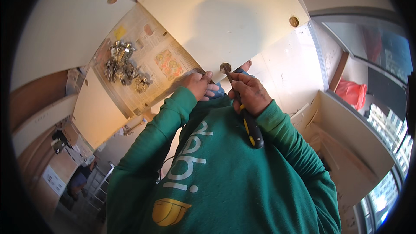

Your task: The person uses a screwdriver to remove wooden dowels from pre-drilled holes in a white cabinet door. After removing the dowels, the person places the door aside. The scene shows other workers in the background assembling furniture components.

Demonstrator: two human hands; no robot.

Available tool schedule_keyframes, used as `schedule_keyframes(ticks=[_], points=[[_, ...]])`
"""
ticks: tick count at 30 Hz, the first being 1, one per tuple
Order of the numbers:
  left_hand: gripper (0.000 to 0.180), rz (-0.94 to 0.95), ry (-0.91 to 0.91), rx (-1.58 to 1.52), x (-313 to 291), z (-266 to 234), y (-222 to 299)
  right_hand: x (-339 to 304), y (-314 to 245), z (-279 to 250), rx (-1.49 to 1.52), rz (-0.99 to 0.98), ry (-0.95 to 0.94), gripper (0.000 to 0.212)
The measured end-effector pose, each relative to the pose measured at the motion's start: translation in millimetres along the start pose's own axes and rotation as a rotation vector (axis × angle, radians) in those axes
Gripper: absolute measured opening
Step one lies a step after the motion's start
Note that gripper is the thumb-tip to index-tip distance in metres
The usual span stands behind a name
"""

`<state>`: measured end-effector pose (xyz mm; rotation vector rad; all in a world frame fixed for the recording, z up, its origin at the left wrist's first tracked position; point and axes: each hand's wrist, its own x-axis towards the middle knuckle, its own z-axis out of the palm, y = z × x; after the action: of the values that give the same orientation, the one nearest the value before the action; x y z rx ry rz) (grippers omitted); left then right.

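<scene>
A pale board with round holes near its edges lies in front of me, its near corner pointing at my body. My right hand is wrapped round a hand tool with a black and yellow handle. The tool's narrow metal blade reaches the round hole near that corner; whether it is a chisel or a screwdriver I cannot tell. My left hand is at the same corner, thumb and bent fingers about the board's left edge. Part of that grip is hidden.
Several metal hinges lie heaped on a newspaper-covered surface to the left. Another pale panel with a hole stands beyond them. A red plastic bag is at the right, near the windows. An open cabinet box stands at lower right.
</scene>
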<state>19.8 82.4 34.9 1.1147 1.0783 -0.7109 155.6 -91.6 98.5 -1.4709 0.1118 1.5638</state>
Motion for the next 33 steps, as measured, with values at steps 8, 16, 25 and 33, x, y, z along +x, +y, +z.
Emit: schedule_keyframes(ticks=[8, 16, 25, 33], points=[[0.053, -0.072, -0.184, -0.085, 12.5, -12.3, 3.6, -6.2, -5.3, 41.5, -0.178, 0.018, 0.179, 0.045], [0.052, -0.099, -0.231, 0.024, 12.3, -15.9, 20.3, 7.6, -11.3, 67.6, 0.066, 0.032, 0.324, 0.041], [0.053, -0.088, -0.2, -0.007, 16.9, -12.7, 14.3, 0.3, -17.9, 91.2, 0.044, 0.063, 0.473, 0.04], [0.054, -0.07, -0.201, 0.057, 10.6, -16.6, 18.6, -2.4, -22.1, 83.2, 0.005, 0.139, 0.456, 0.042]])
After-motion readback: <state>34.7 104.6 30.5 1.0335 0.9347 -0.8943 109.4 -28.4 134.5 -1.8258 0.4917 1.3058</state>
